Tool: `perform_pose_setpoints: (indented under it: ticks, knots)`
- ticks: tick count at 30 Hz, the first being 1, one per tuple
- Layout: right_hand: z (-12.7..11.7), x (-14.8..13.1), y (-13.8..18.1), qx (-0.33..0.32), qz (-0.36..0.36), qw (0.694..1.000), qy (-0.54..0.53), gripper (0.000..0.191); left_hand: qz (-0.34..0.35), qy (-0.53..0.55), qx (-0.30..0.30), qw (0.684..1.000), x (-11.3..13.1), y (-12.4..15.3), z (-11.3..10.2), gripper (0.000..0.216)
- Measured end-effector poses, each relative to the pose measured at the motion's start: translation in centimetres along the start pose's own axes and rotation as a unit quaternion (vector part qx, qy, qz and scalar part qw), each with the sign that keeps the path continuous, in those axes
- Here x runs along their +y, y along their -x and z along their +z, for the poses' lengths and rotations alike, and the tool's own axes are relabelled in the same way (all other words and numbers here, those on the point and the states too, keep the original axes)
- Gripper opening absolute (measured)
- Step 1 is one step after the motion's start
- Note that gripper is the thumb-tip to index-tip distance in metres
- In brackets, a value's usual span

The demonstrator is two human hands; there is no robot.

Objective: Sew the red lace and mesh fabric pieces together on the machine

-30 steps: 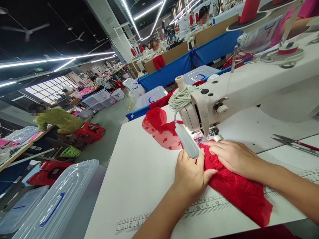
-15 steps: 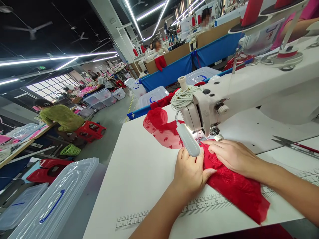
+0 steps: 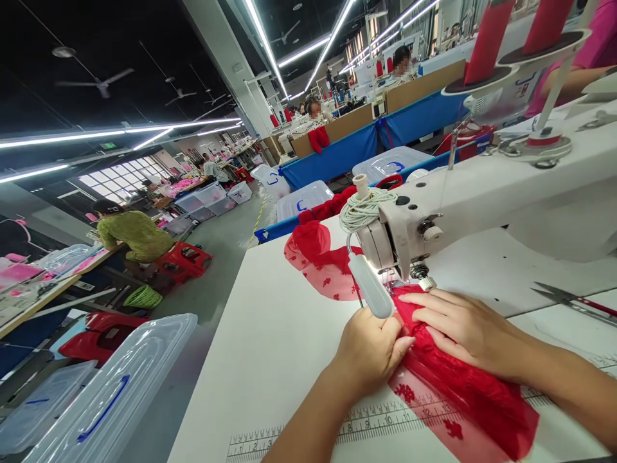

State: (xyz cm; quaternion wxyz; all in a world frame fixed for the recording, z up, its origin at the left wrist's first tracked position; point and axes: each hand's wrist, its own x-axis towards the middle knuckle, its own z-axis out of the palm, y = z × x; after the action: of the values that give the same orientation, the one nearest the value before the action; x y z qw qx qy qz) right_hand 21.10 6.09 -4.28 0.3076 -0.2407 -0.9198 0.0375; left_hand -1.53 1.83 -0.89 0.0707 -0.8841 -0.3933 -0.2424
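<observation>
A white sewing machine stands on the white table. Red lace fabric runs under its needle head and out behind it as a sheer red piece. My left hand lies on the fabric's left edge just below the machine's small lamp, fingers curled and pinching the cloth. My right hand rests flat on the fabric to the right of the needle, fingers stretched toward the presser foot.
Scissors lie on the table at the right. A printed ruler runs along the table's front edge. Clear plastic bins stand at lower left. Other people work at tables across the aisle. Red thread cones sit above the machine.
The view has tilted up a little. More fabric now lies toward me, and a sheer embroidered edge shows near the ruler. Both hands stay on the cloth by the needle.
</observation>
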Motion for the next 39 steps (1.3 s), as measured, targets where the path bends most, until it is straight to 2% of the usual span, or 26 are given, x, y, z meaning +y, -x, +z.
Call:
perform_pose_setpoints:
  ticks: [4, 11, 14, 20, 24, 29, 39]
  knots:
    - [0.3, 0.1, 0.3, -0.002, -0.007, 1.0, -0.01, 0.028, -0.024, -0.009, -0.011, 1.0, 0.2, 0.0, -0.2, 0.064]
    - [0.3, 0.2, 0.3, 0.017, -0.036, 0.999, -0.015, 0.028, -0.008, -0.045, -0.014, 0.999, 0.8, 0.2, -0.1, 0.071]
    - [0.1, 0.0, 0.3, 0.006, -0.032, 0.999, -0.018, 0.028, -0.005, -0.061, -0.013, 0.998, 0.6, 0.7, 0.0, 0.071]
    - [0.0, -0.4, -0.2, -0.013, -0.037, 0.998, -0.048, 0.03, -0.037, -0.084, -0.072, 0.993, 0.2, 1.0, -1.3, 0.062]
    - [0.0, -0.4, -0.3, -0.01, -0.037, 0.998, -0.045, 0.03, -0.028, -0.082, -0.066, 0.994, 0.3, 0.9, -1.5, 0.065]
    - [-0.3, -0.2, -0.2, -0.013, -0.024, 0.999, -0.023, 0.028, 0.0, -0.089, -0.019, 0.996, 0.6, 1.1, -0.6, 0.068]
    - [-0.2, -0.1, -0.5, 0.005, -0.012, 1.0, -0.018, 0.026, 0.003, -0.114, -0.038, 0.993, 1.0, 1.2, -0.6, 0.064]
